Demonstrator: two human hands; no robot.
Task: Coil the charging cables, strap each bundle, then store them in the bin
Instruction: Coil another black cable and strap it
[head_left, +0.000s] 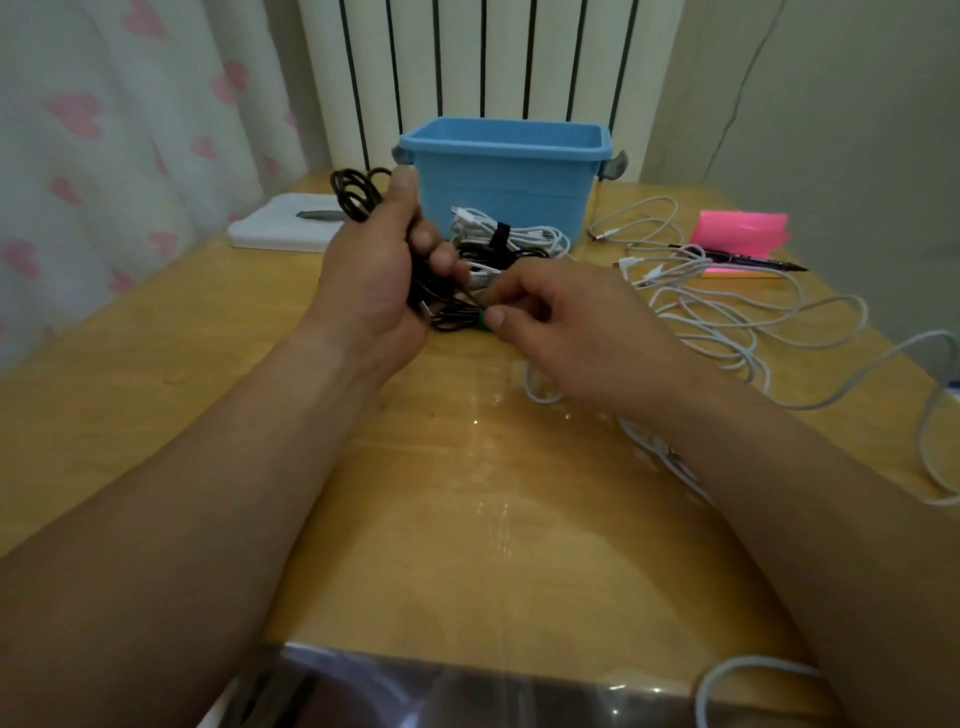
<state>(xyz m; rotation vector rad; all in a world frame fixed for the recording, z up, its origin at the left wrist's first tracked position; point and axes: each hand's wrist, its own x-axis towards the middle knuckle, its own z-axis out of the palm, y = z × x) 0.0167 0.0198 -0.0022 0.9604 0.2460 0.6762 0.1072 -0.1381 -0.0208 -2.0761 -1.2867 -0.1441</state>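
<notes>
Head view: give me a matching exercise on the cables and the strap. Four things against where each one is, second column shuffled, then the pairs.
1. black cable
2. strapped white bundle
3. loose white cables
4. green strap

A. spread over the right side of the table
B. pinched by the right hand
C. gripped in the left hand
D. lying in front of the blue bin

Pairs: 1-C, 2-D, 3-A, 4-B

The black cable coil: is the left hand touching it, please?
Touching. Head view shows the left hand gripping the black cable coil, fingers curled round it.
</notes>
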